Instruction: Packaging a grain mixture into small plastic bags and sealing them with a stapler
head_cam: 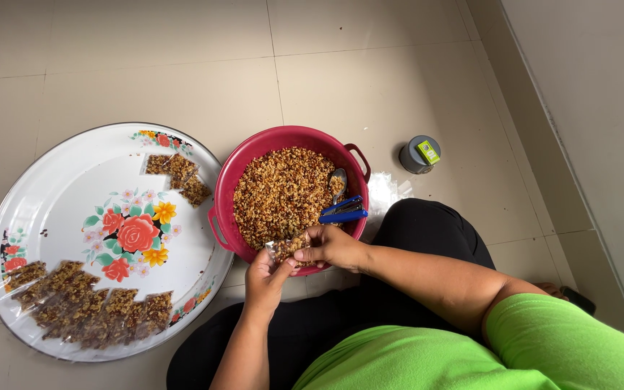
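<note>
Both my hands hold a small clear plastic packet (285,248) filled with brown nut mix, just over the near rim of a red basin (234,170). My left hand (267,278) grips the packet from below. My right hand (330,245) pinches its right end. The basin is full of the same brown chopped nut mix (279,195). A metal spoon (338,180) and a blue stapler (342,210) lie on the mix at the basin's right side.
A large round white tray (73,217) with a flower print lies on the tiled floor to the left, with several filled packets (88,307) along its near edge and a few more packets (178,177) at its far right. A small grey tin (419,154) stands right of the basin. A wall runs along the right.
</note>
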